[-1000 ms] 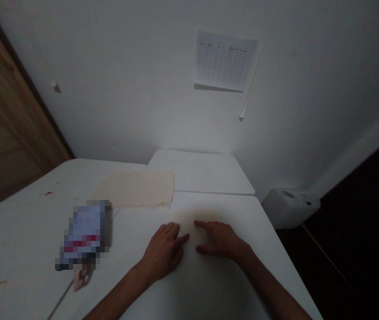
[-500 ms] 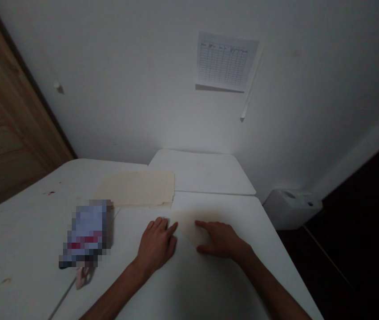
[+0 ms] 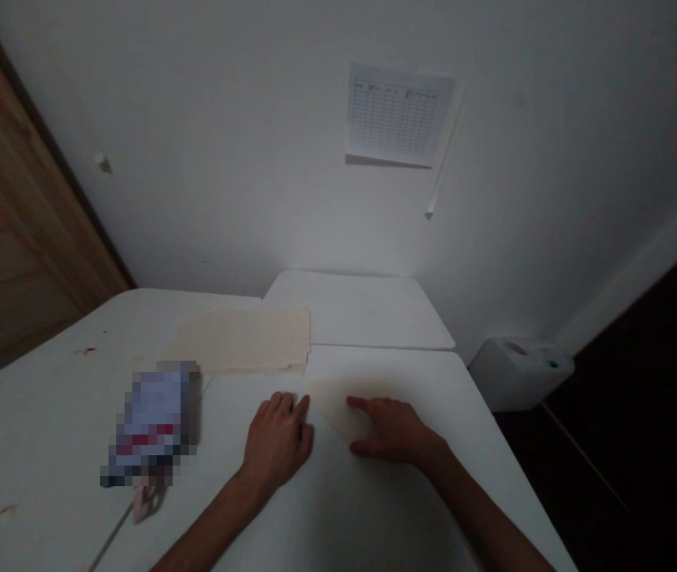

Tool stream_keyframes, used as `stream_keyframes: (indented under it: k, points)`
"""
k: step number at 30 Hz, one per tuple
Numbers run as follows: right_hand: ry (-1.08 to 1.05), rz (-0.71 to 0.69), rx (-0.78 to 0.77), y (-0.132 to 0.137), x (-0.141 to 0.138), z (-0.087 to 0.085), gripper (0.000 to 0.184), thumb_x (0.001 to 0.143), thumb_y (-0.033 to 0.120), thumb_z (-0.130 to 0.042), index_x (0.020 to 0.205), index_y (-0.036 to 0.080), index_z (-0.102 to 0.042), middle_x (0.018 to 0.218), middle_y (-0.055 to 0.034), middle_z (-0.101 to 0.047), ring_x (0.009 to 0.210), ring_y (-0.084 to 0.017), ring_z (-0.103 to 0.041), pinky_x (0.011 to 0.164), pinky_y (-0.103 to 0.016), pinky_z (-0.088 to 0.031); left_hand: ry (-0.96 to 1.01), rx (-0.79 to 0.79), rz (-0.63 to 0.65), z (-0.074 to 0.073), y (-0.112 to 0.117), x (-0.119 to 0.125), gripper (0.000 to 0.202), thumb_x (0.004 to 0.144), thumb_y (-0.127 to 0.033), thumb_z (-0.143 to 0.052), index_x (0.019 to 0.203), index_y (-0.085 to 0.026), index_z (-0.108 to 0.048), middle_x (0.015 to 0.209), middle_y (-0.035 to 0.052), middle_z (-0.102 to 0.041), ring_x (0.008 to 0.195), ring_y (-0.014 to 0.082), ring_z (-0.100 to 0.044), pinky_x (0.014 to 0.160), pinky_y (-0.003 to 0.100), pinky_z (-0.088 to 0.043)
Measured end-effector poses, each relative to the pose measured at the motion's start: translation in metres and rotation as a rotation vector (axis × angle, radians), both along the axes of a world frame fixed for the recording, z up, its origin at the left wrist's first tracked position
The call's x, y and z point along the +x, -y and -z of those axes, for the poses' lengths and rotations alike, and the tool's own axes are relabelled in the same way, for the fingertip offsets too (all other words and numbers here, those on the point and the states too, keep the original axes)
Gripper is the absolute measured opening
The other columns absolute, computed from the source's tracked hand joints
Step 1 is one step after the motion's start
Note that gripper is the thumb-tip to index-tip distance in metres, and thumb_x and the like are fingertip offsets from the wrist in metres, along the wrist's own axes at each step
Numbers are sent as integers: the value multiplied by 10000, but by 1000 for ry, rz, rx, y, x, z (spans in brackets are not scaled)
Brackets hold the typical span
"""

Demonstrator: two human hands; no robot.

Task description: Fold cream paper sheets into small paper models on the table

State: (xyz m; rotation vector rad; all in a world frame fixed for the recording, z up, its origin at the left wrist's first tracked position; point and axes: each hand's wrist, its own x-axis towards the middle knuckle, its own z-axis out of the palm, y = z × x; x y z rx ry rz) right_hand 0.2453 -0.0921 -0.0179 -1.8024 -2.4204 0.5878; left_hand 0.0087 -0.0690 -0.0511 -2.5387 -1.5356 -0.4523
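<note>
A small cream sheet of paper (image 3: 342,401), folded to an angled edge, lies on the white table (image 3: 374,492) in front of me. My right hand (image 3: 392,431) rests flat on its right part, fingers stretched out and pointing left. My left hand (image 3: 276,443) lies flat on the table just left of the sheet, fingers together and extended, fingertips at the sheet's left edge. Neither hand grips anything.
A stack of larger cream sheets (image 3: 243,340) lies further back on the left. A blurred-out box (image 3: 151,421) sits at the left, with a pinkish object (image 3: 145,500) below it. A second white table (image 3: 362,310) meets the wall. A white container (image 3: 520,365) stands on the floor at right.
My left hand has slid left off the small sheet, from its middle to its left edge. My right hand has stayed on the sheet.
</note>
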Motion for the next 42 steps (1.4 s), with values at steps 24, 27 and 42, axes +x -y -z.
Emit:
stream_keyframes:
  k: [24, 27, 42]
  points:
    - [-2, 14, 12, 0, -2, 2, 837, 682, 575, -666, 1423, 311, -381, 1268, -101, -604, 1099, -329, -590, 926, -446, -430, 90, -165, 494, 13, -3, 5, 600, 810, -134, -481, 1404, -140, -399, 1478, 117, -381, 1371, 270, -327, 1102, 455, -361]
    - [-8, 3, 15, 0, -1, 1, 832, 688, 570, -667, 1423, 300, -385, 1281, -106, -595, 1108, -327, -585, 935, -439, -423, 50, -133, 413, 14, -2, 6, 550, 850, -204, -476, 1382, -73, -419, 1454, 174, -400, 1355, 300, -349, 1096, 458, -366]
    - [-67, 6, 18, -1, -1, 7, 812, 669, 503, -693, 1407, 338, -396, 1315, -63, -577, 1133, -319, -571, 953, -443, -409, 57, -249, 621, 0, 0, 11, 734, 733, -72, -463, 1443, -191, -322, 1518, 89, -313, 1364, 279, -329, 1086, 489, -321]
